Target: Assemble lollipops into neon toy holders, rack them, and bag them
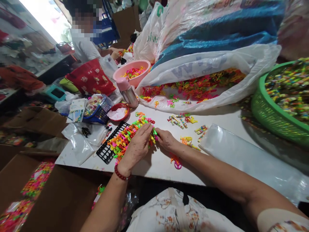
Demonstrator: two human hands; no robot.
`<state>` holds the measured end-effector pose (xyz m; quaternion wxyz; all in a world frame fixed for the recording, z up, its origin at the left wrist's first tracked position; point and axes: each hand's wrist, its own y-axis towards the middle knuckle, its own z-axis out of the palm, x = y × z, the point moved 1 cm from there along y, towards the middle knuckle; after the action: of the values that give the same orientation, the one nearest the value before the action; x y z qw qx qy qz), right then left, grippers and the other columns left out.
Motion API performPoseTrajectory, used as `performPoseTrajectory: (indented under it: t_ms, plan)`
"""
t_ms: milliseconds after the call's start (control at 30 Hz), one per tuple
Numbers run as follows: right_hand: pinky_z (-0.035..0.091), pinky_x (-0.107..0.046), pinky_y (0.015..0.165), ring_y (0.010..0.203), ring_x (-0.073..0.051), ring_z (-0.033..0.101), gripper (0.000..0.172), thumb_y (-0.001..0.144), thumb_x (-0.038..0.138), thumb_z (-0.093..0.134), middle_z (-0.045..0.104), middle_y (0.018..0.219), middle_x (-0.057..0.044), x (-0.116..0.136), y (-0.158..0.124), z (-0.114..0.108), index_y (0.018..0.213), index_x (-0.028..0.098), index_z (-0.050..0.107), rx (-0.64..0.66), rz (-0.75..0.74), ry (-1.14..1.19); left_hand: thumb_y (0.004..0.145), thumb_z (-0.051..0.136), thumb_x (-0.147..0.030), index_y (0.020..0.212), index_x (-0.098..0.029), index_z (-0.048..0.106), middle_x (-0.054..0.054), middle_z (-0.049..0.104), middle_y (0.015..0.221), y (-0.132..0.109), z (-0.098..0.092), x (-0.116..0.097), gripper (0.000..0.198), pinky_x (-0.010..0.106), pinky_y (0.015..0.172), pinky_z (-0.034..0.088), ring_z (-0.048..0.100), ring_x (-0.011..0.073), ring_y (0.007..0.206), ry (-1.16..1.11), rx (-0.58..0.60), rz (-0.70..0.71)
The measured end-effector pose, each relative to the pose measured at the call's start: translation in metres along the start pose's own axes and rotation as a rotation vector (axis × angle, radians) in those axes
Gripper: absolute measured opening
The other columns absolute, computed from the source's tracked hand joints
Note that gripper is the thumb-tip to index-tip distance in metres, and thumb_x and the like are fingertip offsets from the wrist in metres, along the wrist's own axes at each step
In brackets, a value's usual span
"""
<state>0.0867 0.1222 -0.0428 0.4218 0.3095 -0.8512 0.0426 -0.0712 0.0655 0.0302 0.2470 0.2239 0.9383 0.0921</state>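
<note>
A dense row of small bright plastic toys (123, 138), in pink, yellow, green and orange, stands in a black slotted rack (106, 153) on the white table. My left hand (138, 145), with a red bead bracelet at the wrist, lies along the row's near side, its fingers stretched out over the toys; the thumb is hidden. At the row's right end, my right hand (166, 139) has its fingers closed on a small plastic toy (155, 133), mostly covered by the fingertips. Loose toys (177, 162) and candy-filled tubes (176, 121) lie to the right.
An open white sack (231, 96) of plastic pieces lies behind. A green basket (263, 100) and clear plastic bags (241, 158) are at right. At left are a flask (127, 93), a red dish (125, 109), a blue basket (103, 112) and cardboard boxes (48, 193). Another person (83, 48) sits beyond.
</note>
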Motion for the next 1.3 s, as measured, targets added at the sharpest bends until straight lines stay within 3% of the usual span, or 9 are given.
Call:
performPoseTrajectory:
  t_ms: [167, 500, 733, 867, 933, 1033, 1100, 1200, 1300]
  plan:
    - [0.041, -0.026, 0.071, 0.075, -0.017, 0.059, 0.023, 0.091, 0.014, 0.045, 0.07, 0.09, -0.008, 0.001, 0.001, -0.005, 0.111, 0.015, 0.056, 0.089, 0.014, -0.047, 0.092, 0.034, -0.002, 0.147, -0.021, 0.04, 0.01, 0.043, 0.152, -0.001, -0.001, 0.0, 0.058, 0.045, 0.12, 0.035, 0.036, 0.0185, 0.143, 0.001, 0.004, -0.011]
    - [0.042, -0.028, 0.074, 0.081, -0.02, 0.06, 0.024, 0.094, 0.024, 0.05, 0.069, 0.098, -0.012, -0.003, 0.007, 0.002, 0.114, 0.013, 0.057, 0.147, -0.002, -0.212, 0.099, 0.041, -0.024, 0.139, -0.011, 0.047, 0.013, 0.039, 0.155, 0.001, 0.004, -0.009, 0.043, 0.048, 0.123, 0.029, 0.017, 0.0238, 0.151, 0.279, 0.046, 0.099]
    - [0.041, -0.028, 0.072, 0.081, -0.02, 0.06, 0.026, 0.093, 0.022, 0.051, 0.069, 0.097, -0.01, 0.002, 0.009, 0.004, 0.117, 0.014, 0.06, 0.134, -0.026, -0.198, 0.098, 0.041, -0.026, 0.136, -0.011, 0.047, 0.017, 0.039, 0.154, -0.003, 0.015, -0.008, 0.041, 0.05, 0.119, 0.034, 0.028, 0.0269, 0.147, 0.374, 0.016, 0.039]
    - [0.042, -0.026, 0.072, 0.079, -0.017, 0.061, 0.02, 0.091, 0.017, 0.055, 0.071, 0.094, -0.006, 0.006, 0.007, -0.019, 0.108, 0.016, 0.066, 0.158, -0.007, -0.078, 0.099, 0.04, -0.027, 0.134, -0.01, 0.047, 0.019, 0.041, 0.152, -0.003, 0.015, -0.006, 0.04, 0.051, 0.118, 0.034, 0.031, 0.0278, 0.146, 0.37, 0.01, 0.068]
    - [0.044, -0.025, 0.076, 0.083, -0.016, 0.061, 0.02, 0.09, 0.015, 0.057, 0.071, 0.098, -0.005, 0.002, -0.008, -0.042, 0.107, 0.017, 0.067, 0.054, 0.001, -0.046, 0.099, 0.041, -0.028, 0.135, -0.011, 0.046, 0.019, 0.041, 0.152, -0.003, 0.014, -0.007, 0.04, 0.051, 0.117, 0.034, 0.032, 0.0281, 0.146, 0.351, 0.015, 0.08]
    - [0.044, -0.027, 0.08, 0.085, -0.016, 0.061, 0.012, 0.09, 0.016, 0.059, 0.069, 0.094, -0.005, -0.005, -0.054, -0.08, 0.097, 0.017, 0.068, -0.13, 0.048, -0.127, 0.098, 0.042, -0.03, 0.139, -0.012, 0.042, 0.019, 0.037, 0.154, -0.005, 0.011, -0.01, 0.045, 0.052, 0.118, 0.032, 0.029, 0.0285, 0.147, 0.331, 0.024, 0.087]
    - [0.045, -0.028, 0.075, 0.077, -0.016, 0.059, 0.011, 0.091, 0.019, 0.058, 0.065, 0.085, -0.004, -0.007, -0.092, -0.095, 0.088, 0.017, 0.069, -0.132, 0.123, -0.206, 0.098, 0.043, -0.031, 0.144, -0.012, 0.038, 0.019, 0.034, 0.156, -0.005, 0.009, -0.011, 0.05, 0.052, 0.119, 0.031, 0.026, 0.0289, 0.148, 0.327, 0.034, 0.092]
    - [0.046, -0.028, 0.075, 0.081, -0.016, 0.06, 0.014, 0.094, 0.02, 0.054, 0.063, 0.09, -0.006, -0.003, -0.136, -0.091, 0.09, 0.017, 0.067, -0.045, 0.136, -0.268, 0.098, 0.044, -0.03, 0.146, -0.017, 0.037, 0.015, 0.028, 0.159, -0.003, 0.006, -0.01, 0.05, 0.054, 0.118, 0.032, 0.02, 0.0286, 0.15, 0.314, 0.077, 0.104]
    - [0.047, -0.031, 0.08, 0.09, -0.02, 0.059, 0.014, 0.095, 0.021, 0.054, 0.062, 0.096, -0.009, 0.003, -0.153, -0.066, 0.092, 0.016, 0.066, -0.017, 0.073, -0.39, 0.098, 0.042, -0.028, 0.135, -0.021, 0.05, 0.011, 0.036, 0.156, 0.0, 0.004, -0.009, 0.038, 0.055, 0.116, 0.034, 0.021, 0.0272, 0.15, 0.276, 0.126, 0.112]
